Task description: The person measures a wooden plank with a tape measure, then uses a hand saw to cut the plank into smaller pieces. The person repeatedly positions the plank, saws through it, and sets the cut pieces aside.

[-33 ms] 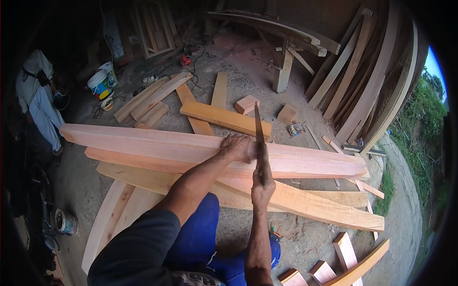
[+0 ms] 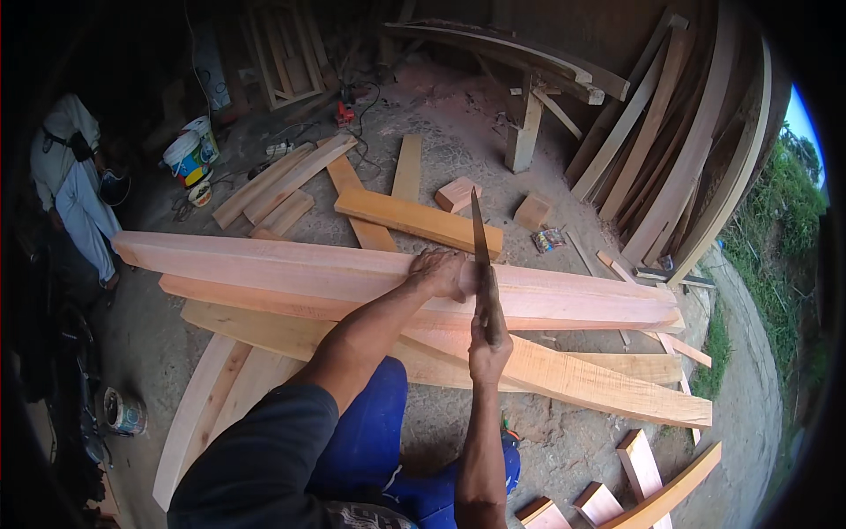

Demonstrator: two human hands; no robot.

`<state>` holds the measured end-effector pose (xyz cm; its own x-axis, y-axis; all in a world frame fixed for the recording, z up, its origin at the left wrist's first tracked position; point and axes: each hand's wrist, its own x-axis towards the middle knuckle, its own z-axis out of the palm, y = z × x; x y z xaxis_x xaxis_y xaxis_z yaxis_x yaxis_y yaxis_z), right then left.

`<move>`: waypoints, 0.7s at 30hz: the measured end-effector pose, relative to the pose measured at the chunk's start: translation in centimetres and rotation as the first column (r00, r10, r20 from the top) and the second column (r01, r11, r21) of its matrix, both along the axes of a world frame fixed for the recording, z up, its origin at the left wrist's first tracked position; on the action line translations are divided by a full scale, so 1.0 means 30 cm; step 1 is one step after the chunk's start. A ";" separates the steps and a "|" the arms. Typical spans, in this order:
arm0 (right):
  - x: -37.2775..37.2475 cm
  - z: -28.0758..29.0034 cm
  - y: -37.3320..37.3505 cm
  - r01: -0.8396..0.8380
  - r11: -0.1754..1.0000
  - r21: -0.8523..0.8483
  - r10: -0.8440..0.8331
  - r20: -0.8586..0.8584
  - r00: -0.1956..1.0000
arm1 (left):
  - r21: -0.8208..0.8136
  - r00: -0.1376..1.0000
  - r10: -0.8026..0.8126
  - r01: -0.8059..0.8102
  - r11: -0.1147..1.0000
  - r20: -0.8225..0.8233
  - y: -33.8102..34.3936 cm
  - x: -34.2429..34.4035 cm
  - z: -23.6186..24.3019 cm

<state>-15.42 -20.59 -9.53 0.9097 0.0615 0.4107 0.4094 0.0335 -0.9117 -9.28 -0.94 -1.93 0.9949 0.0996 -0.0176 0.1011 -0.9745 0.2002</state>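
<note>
A long pinkish wooden beam (image 2: 264,260) lies crosswise in front of me on other timbers. My left hand (image 2: 439,271) bears down on its top near the middle, fingers curled toward the far edge and thumb close to the saw. In my right hand (image 2: 490,354), fingers wrapped round the handle, is a handsaw (image 2: 481,242). Its dark, tapering blade stands across the beam with the tip pointing away from me. The blade hides the spot where it meets the wood, so the depth of any cut does not show.
Curved planks (image 2: 608,388) cross beneath the beam. Offcuts (image 2: 599,502) lie at the lower right, an orange-brown board (image 2: 414,220) beyond the beam. Tall planks (image 2: 696,150) lean at the right. Buckets (image 2: 187,154) and a person in pale clothes (image 2: 75,176) are at the left.
</note>
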 end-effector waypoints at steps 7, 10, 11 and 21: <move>-0.760 -0.181 -0.545 -0.122 0.939 -0.321 -0.051 -0.481 0.875 | -0.051 1.000 -0.007 0.008 0.999 0.001 0.024 0.033 -0.090; -0.716 -0.033 -0.460 -0.090 0.964 -0.251 -0.007 -0.362 0.932 | -0.043 0.997 0.044 -0.047 0.998 -0.066 0.006 0.030 -0.089; -0.562 -0.011 -0.337 -0.014 0.950 -0.313 -0.046 -0.183 0.982 | -0.031 0.996 0.040 -0.042 0.999 -0.078 0.002 0.024 -0.077; 0.058 -0.224 0.034 -0.089 0.995 0.045 0.096 -0.182 0.979 | 0.000 0.997 0.051 -0.052 0.999 -0.060 -0.012 0.018 -0.051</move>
<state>-13.68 -19.59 -16.24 0.9609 0.1369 0.2407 0.2287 0.0978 -0.9686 -8.73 -1.30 -3.46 0.9855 0.1506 -0.0778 0.1631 -0.9673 0.1941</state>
